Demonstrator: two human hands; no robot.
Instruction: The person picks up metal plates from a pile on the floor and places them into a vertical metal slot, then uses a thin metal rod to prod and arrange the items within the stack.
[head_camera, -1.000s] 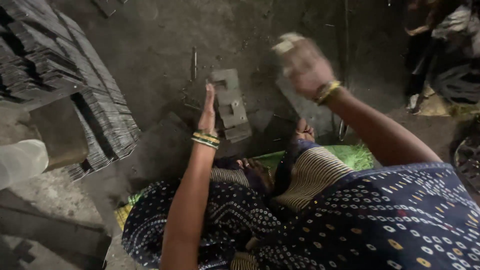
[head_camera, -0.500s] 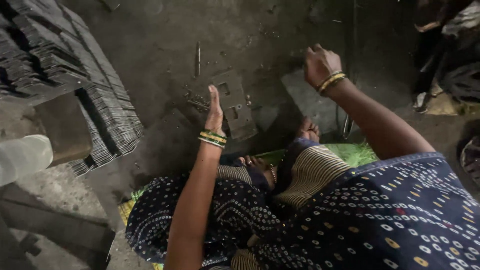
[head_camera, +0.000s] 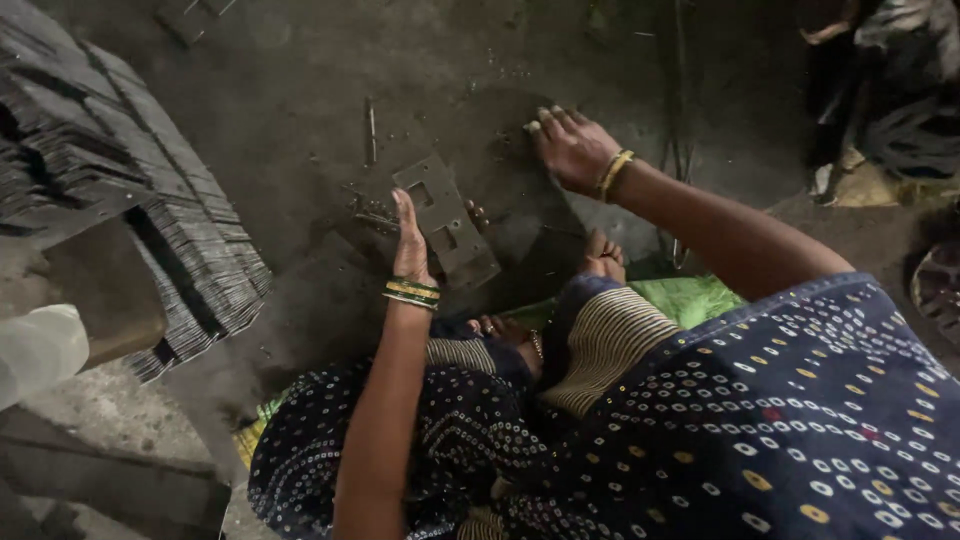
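Note:
I sit on the floor. My left hand (head_camera: 411, 245) stands on edge, fingers straight, against the left side of a flat grey metal plate (head_camera: 448, 222) with rectangular cut-outs lying on the dark floor. My right hand (head_camera: 570, 148) is spread palm down on the floor just to the right of and beyond the plate, holding nothing. Both wrists carry yellow and green bangles. My bare foot (head_camera: 603, 257) shows beside the plate's near end. A thin metal rod (head_camera: 371, 130) lies beyond the plate.
Long stacks of thin dark metal sheets (head_camera: 150, 190) fill the left side. A white bundle (head_camera: 35, 350) lies at the left edge. A green cloth (head_camera: 690, 298) is under my legs. Dark clutter and another person's clothing (head_camera: 900, 90) sit at the top right.
My right hand came down from a raised position, where it held a pale object, to rest flat on the floor. The left hand stayed by the plate.

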